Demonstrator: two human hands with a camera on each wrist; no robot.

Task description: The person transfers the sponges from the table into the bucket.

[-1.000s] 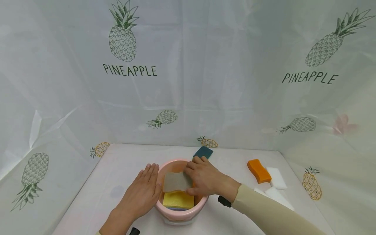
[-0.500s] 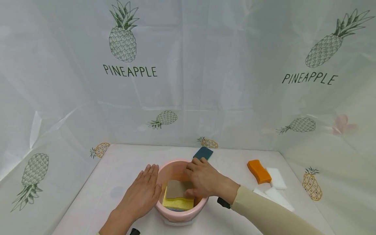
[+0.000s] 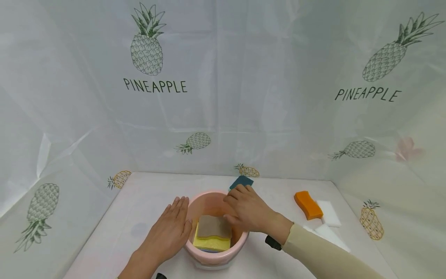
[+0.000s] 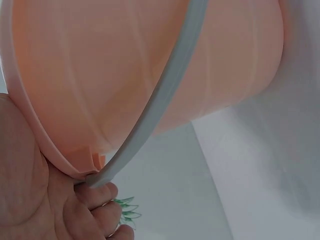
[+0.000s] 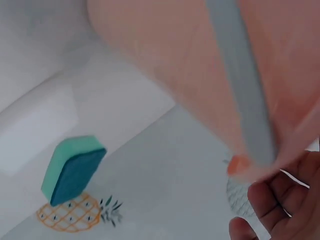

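A pink bucket [image 3: 215,257] with a grey handle [image 4: 160,105] stands in front of me. Inside it, a sponge with a greyish-brown top [image 3: 213,226] lies over a yellow sponge [image 3: 205,243], and a thin blue strip shows underneath. My left hand [image 3: 170,228] rests with straight fingers against the bucket's left rim. Over the right rim is my right hand [image 3: 251,210], its fingers loosely bent and nothing between them; its thumb is close above the brown-topped sponge. In the right wrist view, the right fingertips [image 5: 262,197] appear just beside the rim where the handle joins.
Behind the bucket lies a teal and green sponge [image 3: 242,181]. Toward the right side of the white table [image 3: 153,186] are an orange sponge [image 3: 308,205] and several white sponges [image 3: 329,213]. A pineapple-print sheet [image 3: 258,97] encloses the back and sides.
The brown-topped sponge went down into the bucket onto the yellow one, and my right hand let go of it, lifting slightly to the right. My left hand stayed on the rim.
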